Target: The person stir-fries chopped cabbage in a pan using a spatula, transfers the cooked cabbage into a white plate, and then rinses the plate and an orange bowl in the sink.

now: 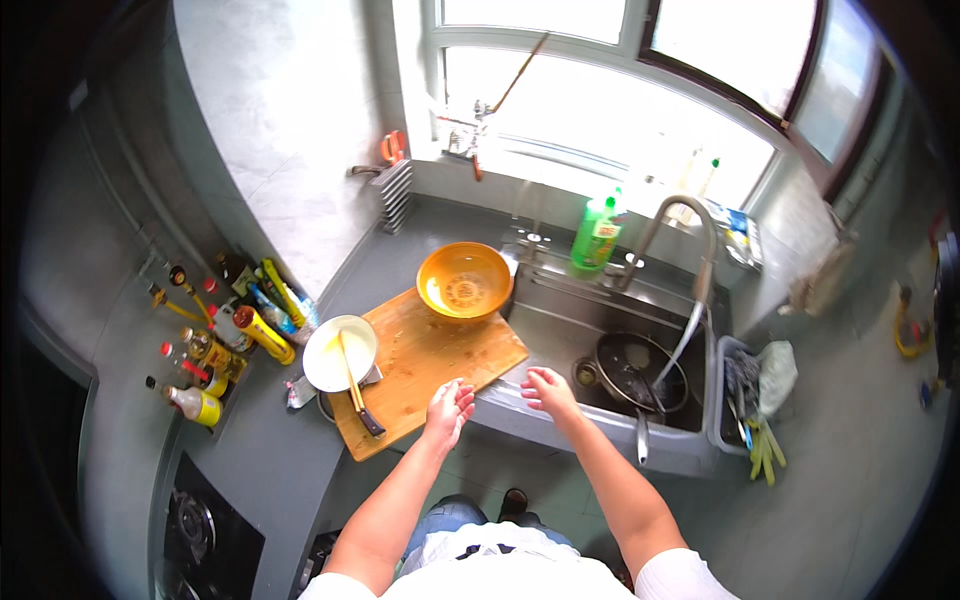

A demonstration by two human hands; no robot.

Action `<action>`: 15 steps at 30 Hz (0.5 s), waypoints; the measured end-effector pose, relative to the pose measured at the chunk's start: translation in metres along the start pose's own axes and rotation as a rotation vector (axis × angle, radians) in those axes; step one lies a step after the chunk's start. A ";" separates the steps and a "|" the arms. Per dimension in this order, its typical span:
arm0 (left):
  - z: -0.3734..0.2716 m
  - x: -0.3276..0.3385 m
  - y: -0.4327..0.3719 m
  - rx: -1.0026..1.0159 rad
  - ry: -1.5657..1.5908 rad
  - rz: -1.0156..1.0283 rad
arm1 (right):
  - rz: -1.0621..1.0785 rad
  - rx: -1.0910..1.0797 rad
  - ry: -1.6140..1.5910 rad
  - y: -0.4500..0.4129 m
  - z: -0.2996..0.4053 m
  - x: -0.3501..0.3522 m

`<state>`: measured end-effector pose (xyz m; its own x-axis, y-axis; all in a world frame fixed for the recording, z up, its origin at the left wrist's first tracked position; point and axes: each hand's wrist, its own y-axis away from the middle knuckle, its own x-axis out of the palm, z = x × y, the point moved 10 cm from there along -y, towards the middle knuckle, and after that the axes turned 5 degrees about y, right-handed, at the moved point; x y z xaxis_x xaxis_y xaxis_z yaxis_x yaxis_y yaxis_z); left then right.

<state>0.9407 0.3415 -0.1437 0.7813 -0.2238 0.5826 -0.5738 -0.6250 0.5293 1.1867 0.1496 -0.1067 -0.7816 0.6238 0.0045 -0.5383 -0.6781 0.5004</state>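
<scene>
My left hand [450,409] is held, fingers apart and with nothing in it, over the front edge of a wooden cutting board [420,360]. To its right my right hand [549,391], also empty, is at the front rim of the steel sink [555,315]. An orange bowl [465,282] stands on the far right part of the board. A white bowl [322,358] sits at the board's left edge, and a knife with a dark handle [370,421] lies from it onto the board. A pan [641,367] is in the sink, with water running into it from the faucet [705,277].
Green detergent bottles [596,240] stand behind the sink. At its right hangs a grey bin [726,405] with green gloves [766,450]. Condiment bottles [199,405] line the left counter near a gas stove [210,532]. A slotted holder [394,196] with scissors stands in the back corner.
</scene>
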 end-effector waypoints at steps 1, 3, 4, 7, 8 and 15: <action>0.004 0.001 -0.004 0.001 0.017 -0.029 | 0.003 0.003 0.026 -0.018 0.008 -0.005; -0.001 -0.013 -0.009 0.013 0.045 -0.077 | 0.046 0.017 0.043 -0.045 0.028 0.011; -0.004 -0.005 -0.012 0.019 0.046 -0.080 | 0.049 0.039 0.018 -0.059 0.032 0.009; -0.034 -0.022 -0.024 0.081 0.017 -0.138 | 0.106 0.097 0.138 -0.089 0.057 0.046; -0.071 -0.039 -0.021 0.300 -0.246 -0.157 | 0.151 0.106 0.142 -0.083 0.062 0.082; -0.173 -0.119 0.024 0.509 -1.189 -0.508 | 0.455 0.115 0.335 -0.097 0.072 0.195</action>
<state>0.7919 0.4827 -0.0936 0.7603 -0.2268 -0.6087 -0.2157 -0.9720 0.0928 1.1097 0.3650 -0.0919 -0.9937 0.1091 -0.0243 -0.1016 -0.7912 0.6030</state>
